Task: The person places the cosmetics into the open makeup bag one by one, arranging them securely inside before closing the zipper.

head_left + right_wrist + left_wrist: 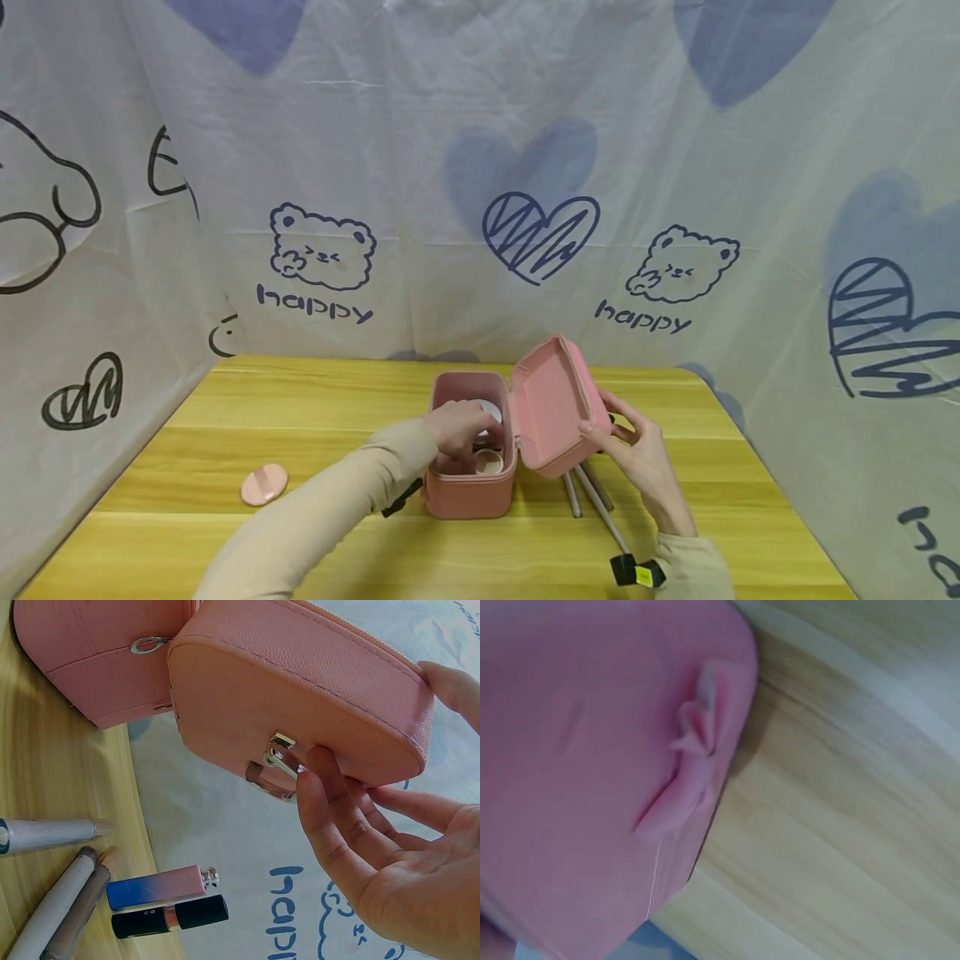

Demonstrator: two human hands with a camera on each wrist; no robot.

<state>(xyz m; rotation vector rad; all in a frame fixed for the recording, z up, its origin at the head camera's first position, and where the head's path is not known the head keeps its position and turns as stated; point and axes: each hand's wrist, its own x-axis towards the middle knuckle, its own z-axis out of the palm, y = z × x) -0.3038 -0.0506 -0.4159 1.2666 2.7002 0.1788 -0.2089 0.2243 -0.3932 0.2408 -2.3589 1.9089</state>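
A pink cosmetic case (471,502) stands on the table with its lid (555,400) swung out to the right. Inside the case are a round white item (492,410) and a round pale compact-like item (489,462). My left hand (459,423) reaches down into the case; its fingertips are mostly hidden, and whether they hold anything does not show. The left wrist view has the case's pink side with a bow (694,754). My right hand (382,862) grips the lid's free end, thumb on the rim and fingers against the outer face near a metal clasp (281,757).
A pink powder puff (264,485) lies on the table at left. Makeup brushes (52,834) lie right of the case, beneath the lid. Beyond them lie a blue-pink tube (156,888) and a black tube (169,918). A patterned cloth hangs behind.
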